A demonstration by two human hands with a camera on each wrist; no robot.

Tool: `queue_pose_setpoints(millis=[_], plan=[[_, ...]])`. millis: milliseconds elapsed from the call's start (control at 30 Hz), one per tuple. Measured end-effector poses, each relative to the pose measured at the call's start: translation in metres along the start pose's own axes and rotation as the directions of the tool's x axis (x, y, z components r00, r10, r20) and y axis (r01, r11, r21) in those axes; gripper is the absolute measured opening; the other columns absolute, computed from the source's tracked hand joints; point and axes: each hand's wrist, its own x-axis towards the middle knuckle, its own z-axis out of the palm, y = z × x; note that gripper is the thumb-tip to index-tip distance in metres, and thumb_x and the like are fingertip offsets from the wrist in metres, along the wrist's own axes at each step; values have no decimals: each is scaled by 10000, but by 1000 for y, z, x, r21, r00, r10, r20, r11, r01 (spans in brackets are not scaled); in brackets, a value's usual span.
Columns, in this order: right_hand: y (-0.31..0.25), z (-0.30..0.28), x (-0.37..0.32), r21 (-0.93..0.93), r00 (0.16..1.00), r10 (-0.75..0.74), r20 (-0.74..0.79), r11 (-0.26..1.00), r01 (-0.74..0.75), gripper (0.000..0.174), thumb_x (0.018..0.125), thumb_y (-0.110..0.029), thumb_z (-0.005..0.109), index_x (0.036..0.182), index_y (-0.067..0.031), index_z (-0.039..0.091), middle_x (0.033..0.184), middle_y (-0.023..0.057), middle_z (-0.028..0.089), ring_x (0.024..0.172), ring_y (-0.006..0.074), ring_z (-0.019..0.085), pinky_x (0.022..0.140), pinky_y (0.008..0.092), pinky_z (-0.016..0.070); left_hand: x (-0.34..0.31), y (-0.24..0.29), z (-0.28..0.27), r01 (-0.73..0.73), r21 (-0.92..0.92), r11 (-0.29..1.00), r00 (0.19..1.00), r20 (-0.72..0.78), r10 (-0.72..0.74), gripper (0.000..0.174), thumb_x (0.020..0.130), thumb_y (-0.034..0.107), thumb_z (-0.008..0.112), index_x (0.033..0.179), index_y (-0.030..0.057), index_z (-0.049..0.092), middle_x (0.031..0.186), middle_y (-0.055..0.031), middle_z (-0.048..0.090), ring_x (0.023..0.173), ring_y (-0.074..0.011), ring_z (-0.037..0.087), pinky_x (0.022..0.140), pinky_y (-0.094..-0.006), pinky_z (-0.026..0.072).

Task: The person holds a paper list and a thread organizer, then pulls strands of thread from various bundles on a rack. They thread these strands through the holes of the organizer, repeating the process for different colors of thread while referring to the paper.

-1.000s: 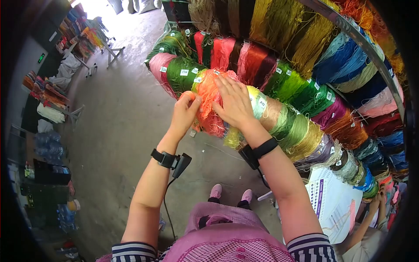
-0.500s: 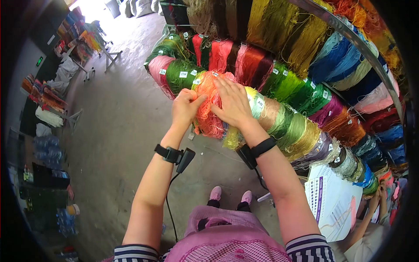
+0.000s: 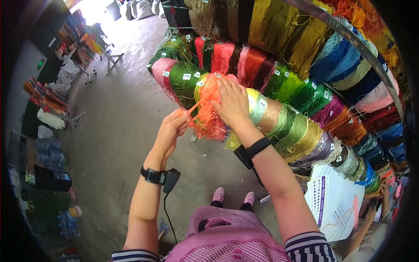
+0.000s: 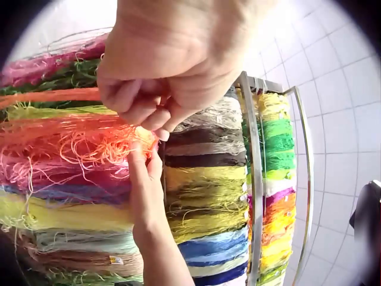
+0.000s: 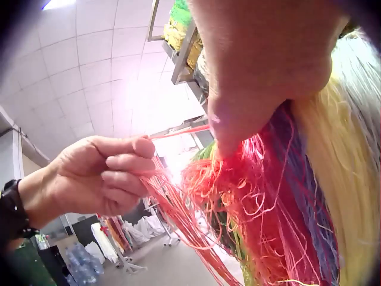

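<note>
Bright orange thread point(image 3: 210, 101) lies in a tangled bundle over a long row of coloured skeins. My left hand point(image 3: 171, 131) has its fingers curled round a strand bunch drawn out to the left of the bundle; the right wrist view shows this hand point(image 5: 98, 176) pinching the orange strands point(image 5: 187, 226), which hang in a loop. My right hand point(image 3: 232, 102) rests on the orange bundle with its fingers extended and the thumb apart. In the left wrist view the right hand point(image 4: 149, 202) touches the orange thread point(image 4: 101, 143).
Green skeins point(image 3: 185, 81) and pink ones flank the orange bundle. Behind hang more skeins point(image 3: 262, 22) on a rack with a curved metal rail point(image 3: 349, 35). A white printed sheet point(image 3: 334, 205) is at the lower right, near another person's arm point(image 3: 364, 227). Grey floor point(image 3: 113, 148) lies left.
My left hand has moved left and down, away from the bundle, drawing orange strands out. My right hand has stayed on the bundle.
</note>
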Motion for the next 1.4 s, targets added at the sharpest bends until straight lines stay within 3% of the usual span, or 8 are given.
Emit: queue_pose_setpoints(millis=[367, 533, 767, 967, 1167, 1233, 1333, 1400], plan=[[-4, 9, 1, -231, 999, -1, 47, 973, 12, 740, 856, -426, 658, 1444, -60, 397, 1439, 79, 469, 1294, 265, 440, 1099, 431, 294, -237, -89, -272, -84, -555, 827, 817, -514, -262, 266, 969, 141, 522, 720, 159, 433, 533, 85, 267, 415, -53, 221, 373, -237, 173], [-7, 0, 2, -206, 998, -24, 51, 978, 34, 735, 848, -369, 675, 1447, -53, 388, 1452, 108, 449, 1305, 269, 426, 1104, 436, 291, -413, -162, -390, -232, -422, 876, -25, -898, -439, 186, 995, 254, 486, 839, 184, 559, 544, 84, 290, 424, -69, 252, 389, -238, 164], [-25, 17, -44, 32, 980, -172, 99, 985, 169, 483, 763, -202, 746, 1186, -60, 560, 1161, 124, 592, 1072, 302, 571, 929, 453, 411, -351, -120, -268, -152, -356, 922, 641, -745, -182, 255, 995, 285, 555, 1183, 128, 626, 587, 68, 413, 416, -38, 285, 381, -212, 217], [-91, -37, -82, 58, 975, -187, 117, 982, 181, 309, 769, -167, 733, 1037, -81, 605, 979, 79, 611, 950, 279, 584, 850, 426, 422, -241, -32, -109, 60, 173, 983, 950, -313, -2, 571, 1034, 494, 375, 1347, 56, 564, 1292, 6, 615, 622, -53, 317, 566, -231, 296], [-140, -96, -112, 649, 974, -227, 8, 742, 168, 329, 843, -217, 720, 1122, -73, 621, 995, 43, 642, 891, 214, 583, 810, 357, 440, -190, 3, -18, -330, 285, 900, 944, 128, 306, 618, 1049, 508, 248, 1357, 64, 548, 1421, -24, 512, 1168, -164, 512, 901, -303, 435], [-148, -107, -118, 921, 915, -119, 386, -10, -390, 279, 929, -292, 661, 1097, -70, 643, 907, -12, 619, 822, 95, 529, 741, 268, 423, -177, 10, -2, -538, 638, 551, 840, 348, 417, 602, 1050, 496, 274, 1412, 64, 484, 1427, -61, 509, 1414, -210, 318, 1064, -385, 357], [-133, -132, -128, 791, 799, -107, 592, -110, -602, 276, 980, -328, 594, 1056, -73, 666, 829, -57, 558, 760, 24, 454, 689, 211, 387, -156, 11, 20, -616, 709, 343, 765, 436, 474, 663, 1033, 536, 293, 1443, 34, 433, 1483, -144, 427, 1278, -239, 491, 1077, -353, 374], [-111, -149, -142, 778, 776, -64, 627, 92, -621, 254, 985, -313, 581, 1017, -84, 687, 757, -60, 511, 708, 23, 438, 651, 196, 371, -149, 11, 43, -471, 350, 810, 876, 293, 383, 652, 1037, 512, 313, 1433, 10, 435, 1476, -152, 437, 1290, -246, 485, 1099, -369, 353]])
